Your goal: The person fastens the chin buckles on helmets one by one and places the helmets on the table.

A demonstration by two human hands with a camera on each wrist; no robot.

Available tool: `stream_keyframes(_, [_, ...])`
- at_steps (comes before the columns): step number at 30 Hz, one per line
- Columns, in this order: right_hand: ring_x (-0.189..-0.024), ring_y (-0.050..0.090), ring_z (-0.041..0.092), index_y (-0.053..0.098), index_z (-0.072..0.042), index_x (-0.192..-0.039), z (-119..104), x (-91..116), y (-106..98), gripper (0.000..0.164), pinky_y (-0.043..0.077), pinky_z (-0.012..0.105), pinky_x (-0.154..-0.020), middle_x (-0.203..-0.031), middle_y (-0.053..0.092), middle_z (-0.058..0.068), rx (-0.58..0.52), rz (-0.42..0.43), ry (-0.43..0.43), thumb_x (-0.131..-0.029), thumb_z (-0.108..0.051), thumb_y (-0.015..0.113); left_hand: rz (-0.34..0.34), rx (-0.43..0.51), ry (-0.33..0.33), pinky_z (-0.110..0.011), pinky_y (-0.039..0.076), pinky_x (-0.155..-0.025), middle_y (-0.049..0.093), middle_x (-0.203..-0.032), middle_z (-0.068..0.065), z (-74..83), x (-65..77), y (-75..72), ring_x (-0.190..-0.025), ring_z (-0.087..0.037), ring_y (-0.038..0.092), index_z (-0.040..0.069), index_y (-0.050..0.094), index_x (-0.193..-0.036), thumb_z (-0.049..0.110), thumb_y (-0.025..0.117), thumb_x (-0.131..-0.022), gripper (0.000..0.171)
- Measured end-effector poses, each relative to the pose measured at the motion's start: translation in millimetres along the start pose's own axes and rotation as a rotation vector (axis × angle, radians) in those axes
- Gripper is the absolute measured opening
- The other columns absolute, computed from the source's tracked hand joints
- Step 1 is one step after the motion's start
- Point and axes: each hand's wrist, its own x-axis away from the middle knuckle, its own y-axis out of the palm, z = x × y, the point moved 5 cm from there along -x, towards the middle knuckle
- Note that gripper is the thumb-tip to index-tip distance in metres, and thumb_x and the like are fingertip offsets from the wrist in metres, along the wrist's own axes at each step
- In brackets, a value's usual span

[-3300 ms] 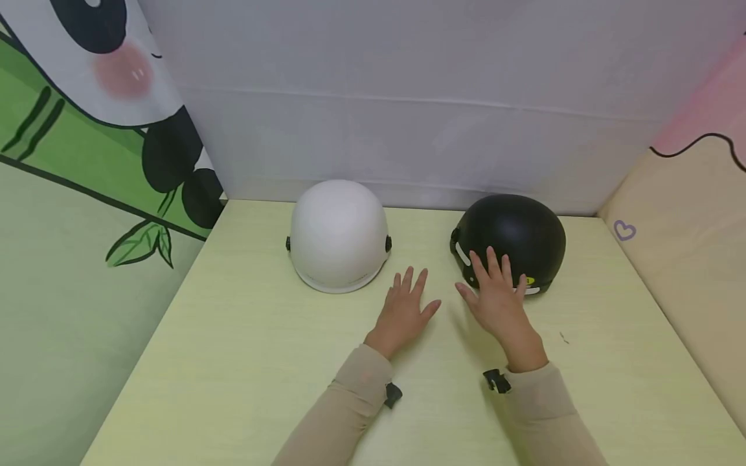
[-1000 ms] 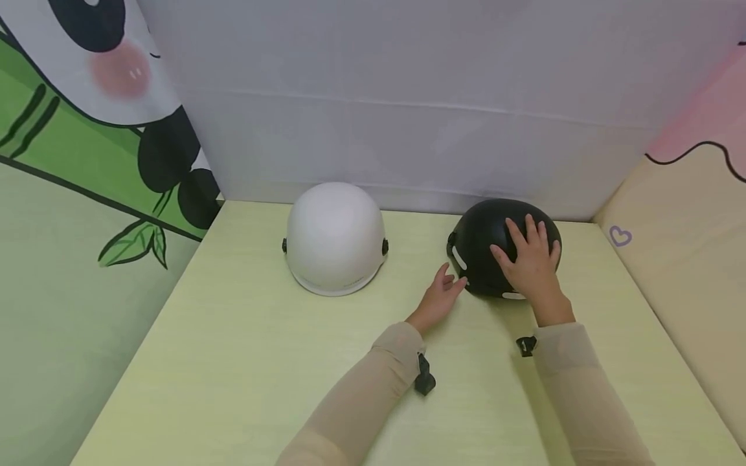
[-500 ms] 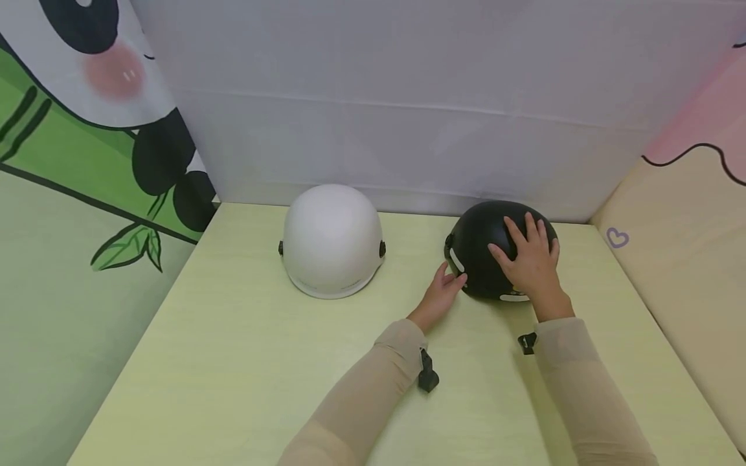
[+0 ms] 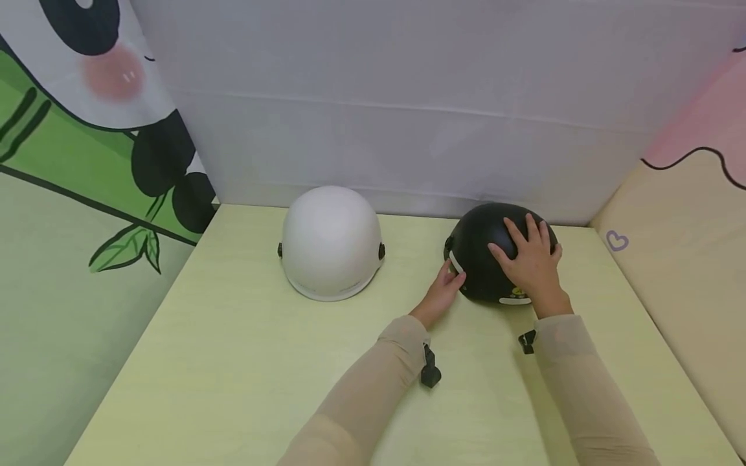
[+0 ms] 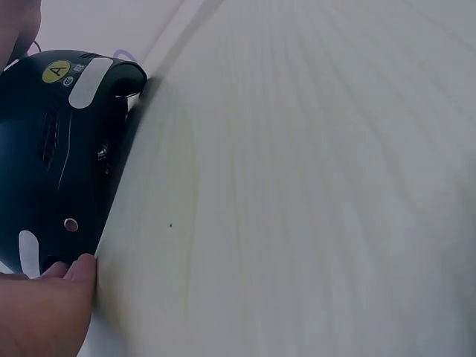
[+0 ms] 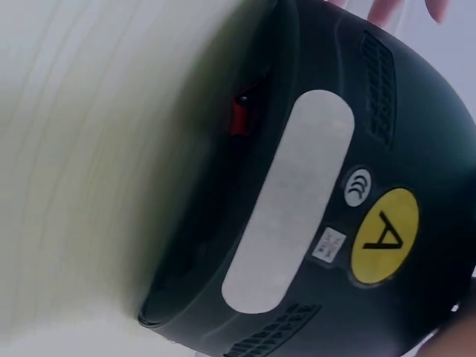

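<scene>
A matt black helmet (image 4: 480, 259) stands dome up at the back right of the table. My left hand (image 4: 438, 298) holds its left rim low down, thumb towards me and fingers at the side; some fingertips are hidden. Across the dome my right hand (image 4: 533, 266) lies with its fingers spread over the shell. In the right wrist view a white strip (image 6: 290, 201) and a yellow round sticker (image 6: 385, 235) mark the helmet's near side, and a red part (image 6: 239, 117) shows inside the shadowed opening. To the left sits a white helmet (image 4: 331, 243), untouched.
Both helmets stand on a pale yellow table (image 4: 233, 362), close to the grey-white back wall (image 4: 373, 142). A green printed panel (image 4: 70, 155) borders the left side, and a beige and pink one (image 4: 688, 259) the right.
My right hand has gone from the black helmet's near side up onto its dome. My left hand has moved right to its left rim. The yellow sticker shows again beside my right wrist.
</scene>
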Motion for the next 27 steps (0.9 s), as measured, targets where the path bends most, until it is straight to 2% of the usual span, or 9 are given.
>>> stream_keyframes(4, [-0.143, -0.006, 0.043, 0.024, -0.021, -0.156, 2.3, 0.5, 1.8, 0.077, 0.001, 0.080, -0.095, -0.160, 0.004, 0.019, -0.006, 0.005, 0.005, -0.096, -0.064, 0.041, -0.031, -0.027, -0.001, -0.040, 0.026, -0.111, 0.034, -0.151, -0.018, 0.5, -1.9, 4.2, -0.138, -0.026, 0.033, 0.019, 0.016, -0.158, 0.041, 0.045, -0.104, 0.065])
stream_keyframes(9, [-0.144, -0.004, 0.041, 0.027, -0.021, -0.156, 3.9, 1.0, 3.0, 0.075, 0.002, 0.080, -0.095, -0.160, 0.007, 0.018, 0.000, 0.036, 0.003, -0.095, -0.063, 0.043, -0.041, -0.055, 0.007, -0.039, 0.029, -0.109, 0.037, -0.148, -0.018, -0.4, -2.8, 7.6, -0.133, -0.025, 0.040, 0.019, 0.012, -0.158, 0.039, 0.045, -0.104, 0.066])
stream_keyframes(12, [-0.144, -0.003, 0.040, 0.027, -0.022, -0.155, 3.9, 1.5, 5.0, 0.074, 0.004, 0.080, -0.095, -0.160, 0.008, 0.017, 0.007, 0.044, 0.001, -0.096, -0.062, 0.043, -0.036, -0.075, 0.021, -0.039, 0.031, -0.108, 0.036, -0.148, -0.020, 0.3, -2.5, 8.8, -0.133, -0.026, 0.041, 0.019, 0.008, -0.158, 0.037, 0.046, -0.104, 0.069])
stream_keyframes(19, [-0.144, 0.000, 0.040, 0.032, -0.021, -0.153, -2.1, 4.2, 6.8, 0.071, 0.005, 0.080, -0.095, -0.159, 0.012, 0.017, -0.010, 0.081, 0.003, -0.096, -0.060, 0.046, -0.003, -0.110, 0.109, -0.040, 0.027, -0.110, 0.024, -0.154, -0.022, 4.5, -4.4, 9.0, -0.140, -0.029, 0.028, 0.008, 0.004, -0.157, 0.026, 0.048, -0.105, 0.070])
stream_keyframes(27, [-0.143, 0.003, 0.042, 0.034, -0.020, -0.152, -6.4, 11.7, 7.4, 0.070, 0.006, 0.080, -0.094, -0.158, 0.014, 0.018, -0.013, 0.101, 0.016, -0.096, -0.059, 0.048, 0.002, -0.157, 0.120, -0.039, 0.021, -0.113, 0.015, -0.158, -0.017, 3.9, -2.1, 9.4, -0.143, -0.026, 0.020, 0.008, 0.002, -0.157, 0.026, 0.045, -0.106, 0.069])
